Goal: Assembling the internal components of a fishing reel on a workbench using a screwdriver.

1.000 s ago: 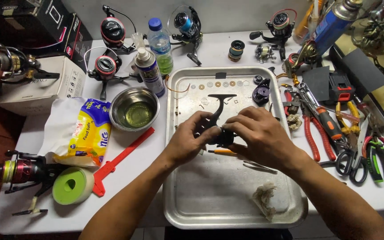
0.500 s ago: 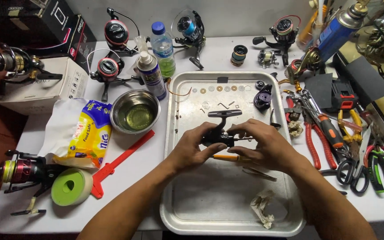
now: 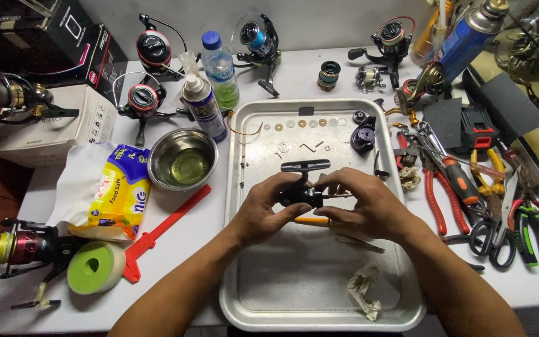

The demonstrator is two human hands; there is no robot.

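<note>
Reel body (image 3: 301, 195), black and compact, sits up off the metal tray (image 3: 319, 312), pinched between both hands right over the tray's middle. Left hand (image 3: 263, 209) wraps its fingers around the near side, closed firmly on the housing; right hand (image 3: 363, 206) is closed on the other end, fingertips working at a thin shaft poking out sideways. Its T-shaped foot (image 3: 305, 165) stands upright above the knuckles. Looks like mid-teardown or reassembly: small washers (image 3: 301, 123) laid in a neat row along the tray's far edge, a dark rotor part (image 3: 363, 136) beside them, an orange-handled tool (image 3: 312, 220) lying just under the hands. By my read, the next bit needs a steady left-hand hold while the right does fine fingertip work, then a reach for that tool or a washer.
</note>
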